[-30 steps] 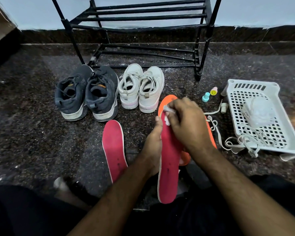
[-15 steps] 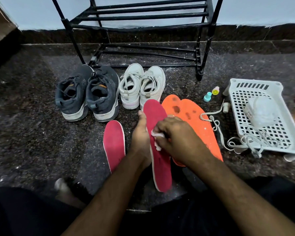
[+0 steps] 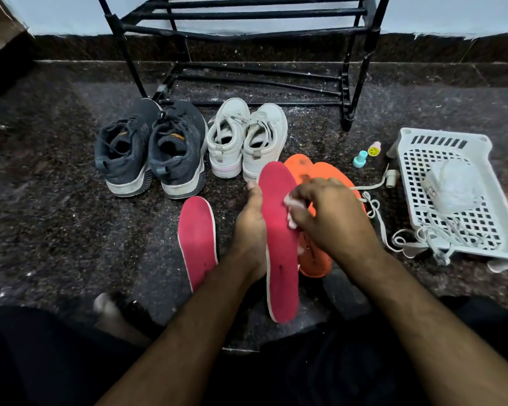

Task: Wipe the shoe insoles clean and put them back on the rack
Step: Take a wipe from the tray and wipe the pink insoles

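My left hand (image 3: 251, 230) holds a pink insole (image 3: 279, 253) by its left edge, tilted up off the floor. My right hand (image 3: 332, 218) pinches a small white wipe (image 3: 294, 203) and presses it on the insole's upper half. A second pink insole (image 3: 197, 238) lies flat on the floor to the left. Two orange insoles (image 3: 314, 259) lie under my right hand, partly hidden. The black metal shoe rack (image 3: 247, 33) stands at the back against the wall.
A pair of dark grey sneakers (image 3: 150, 148) and a pair of white sneakers (image 3: 247, 136) stand in front of the rack. At the right a white plastic basket (image 3: 449, 142) holds a white bundle; white laces (image 3: 384, 230) and two small bottles (image 3: 367, 153) lie beside it.
The right hand with the wipe slid down the insole from its tip, then back up to the upper half. The insole was raised and turned more upright.
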### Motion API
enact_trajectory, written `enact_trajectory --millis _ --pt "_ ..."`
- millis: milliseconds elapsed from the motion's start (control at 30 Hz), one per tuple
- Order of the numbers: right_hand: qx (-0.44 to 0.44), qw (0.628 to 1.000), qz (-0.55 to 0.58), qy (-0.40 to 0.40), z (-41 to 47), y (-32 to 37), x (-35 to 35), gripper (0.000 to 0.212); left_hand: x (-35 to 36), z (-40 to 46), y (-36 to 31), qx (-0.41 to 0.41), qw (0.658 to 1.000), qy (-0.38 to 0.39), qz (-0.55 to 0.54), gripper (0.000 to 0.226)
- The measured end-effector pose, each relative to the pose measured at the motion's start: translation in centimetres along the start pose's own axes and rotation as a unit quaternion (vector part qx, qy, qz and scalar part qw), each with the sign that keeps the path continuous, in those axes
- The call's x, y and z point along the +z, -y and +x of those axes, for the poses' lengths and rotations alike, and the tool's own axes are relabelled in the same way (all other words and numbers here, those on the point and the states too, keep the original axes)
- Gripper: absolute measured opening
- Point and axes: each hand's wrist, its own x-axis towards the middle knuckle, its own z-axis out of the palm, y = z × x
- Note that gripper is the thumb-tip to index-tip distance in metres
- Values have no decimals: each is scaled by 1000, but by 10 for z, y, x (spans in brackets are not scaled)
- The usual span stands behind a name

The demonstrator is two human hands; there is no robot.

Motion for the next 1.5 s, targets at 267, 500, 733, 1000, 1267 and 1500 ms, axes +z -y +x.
enact_trajectory --millis 267,500,733,1000,1267,1500 --pt "-85 984 58 145 -11 18 6 24 -16 8 -21 22 996 -69 -55 100" --pt "3 997 72 -5 -4 18 11 18 8 -2 -7 3 997 -74 -20 81" --pt "-39 995 72 49 1 14 12 13 2 1 -15 3 997 -71 -40 80" --pt "-96 979 121 134 -16 37 15 9 -12 3 -30 17 992 -121 -31 98" --pt "-41 996 80 23 -1 23 17 12 -2 -2 -20 -4 994 -111 9 78" --pt "-38 998 43 27 -5 16 17 15 -3 1 -28 -12 995 -102 -1 88"
